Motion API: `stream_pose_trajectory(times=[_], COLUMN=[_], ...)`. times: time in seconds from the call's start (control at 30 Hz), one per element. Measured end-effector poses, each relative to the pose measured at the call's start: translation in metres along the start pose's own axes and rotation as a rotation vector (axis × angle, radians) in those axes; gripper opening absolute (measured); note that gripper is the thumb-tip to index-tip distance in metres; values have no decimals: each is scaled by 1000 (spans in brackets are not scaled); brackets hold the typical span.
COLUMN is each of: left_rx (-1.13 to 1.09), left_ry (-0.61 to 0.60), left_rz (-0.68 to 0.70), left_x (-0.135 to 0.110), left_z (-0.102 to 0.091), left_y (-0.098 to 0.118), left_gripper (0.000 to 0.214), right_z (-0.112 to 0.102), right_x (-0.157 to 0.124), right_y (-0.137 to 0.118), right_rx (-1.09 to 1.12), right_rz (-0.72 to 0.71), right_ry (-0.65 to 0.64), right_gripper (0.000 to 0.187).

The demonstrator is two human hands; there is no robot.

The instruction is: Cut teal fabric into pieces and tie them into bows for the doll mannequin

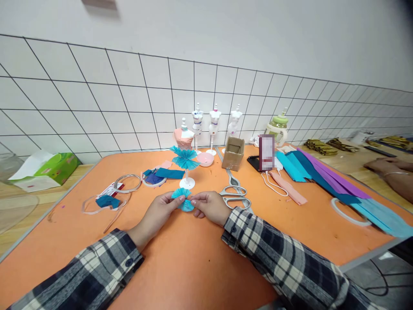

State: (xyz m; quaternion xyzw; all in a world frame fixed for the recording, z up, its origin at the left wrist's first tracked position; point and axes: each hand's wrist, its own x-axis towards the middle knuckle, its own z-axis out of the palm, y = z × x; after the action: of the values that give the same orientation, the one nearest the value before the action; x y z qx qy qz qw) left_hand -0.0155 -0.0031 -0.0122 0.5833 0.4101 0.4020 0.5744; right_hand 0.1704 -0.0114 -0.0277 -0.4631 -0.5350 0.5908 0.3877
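A small pleated turquoise paper fan (183,199) is pinched between both my hands just above the orange table (180,258). My left hand (161,211) grips its left side with closed fingers. Its right side is held by my right hand (209,206), fingers pressed together. Right behind the fan stands a small pink mannequin (184,148) on a white stand, wearing a ruffled turquoise paper skirt. Both my sleeves are dark plaid.
Scissors (235,193) lie right of my hands. A cardboard box (233,153), pink dish (205,159), three white mannequins (214,122), tape rings (127,183) and blue scraps lie about. Turquoise and purple paper strips (322,176) stretch right. Another person's hand (389,170) rests far right. A tissue box (45,170) sits left.
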Motion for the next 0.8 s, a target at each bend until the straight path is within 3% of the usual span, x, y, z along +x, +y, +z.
stream_pose_trajectory(times=[0.17, 0.23, 0.33, 0.43, 0.5, 0.7, 0.8], left_rx=[-161, -194, -182, -144, -108, 12, 20], left_ry=[-9, 8, 12, 3, -17, -11, -34], left_rz=[-20, -37, -38, -38, -51, -29, -7], left_x=[3, 4, 4, 3, 1, -4, -3], left_z=[-3, -4, -3, -1, 1, 6, 7], left_y=[-3, -3, -2, 0, 3, 7, 5], left_gripper=[25, 27, 34, 56, 69, 82, 73], right_z=[-2, -3, -2, 1, 3, 2, 0], right_x=[-1, -1, -2, -6, -9, -8, -4], right_y=[-3, -4, -5, -9, -11, -11, -9], right_rx=[119, 72, -106, -258, -229, 81, 129], right_rz=[100, 44, -157, -261, -231, -30, 33], right_ry=[-157, -92, 117, 146, 106, 16, 11], right_gripper=[33, 31, 24, 19, 20, 45, 41])
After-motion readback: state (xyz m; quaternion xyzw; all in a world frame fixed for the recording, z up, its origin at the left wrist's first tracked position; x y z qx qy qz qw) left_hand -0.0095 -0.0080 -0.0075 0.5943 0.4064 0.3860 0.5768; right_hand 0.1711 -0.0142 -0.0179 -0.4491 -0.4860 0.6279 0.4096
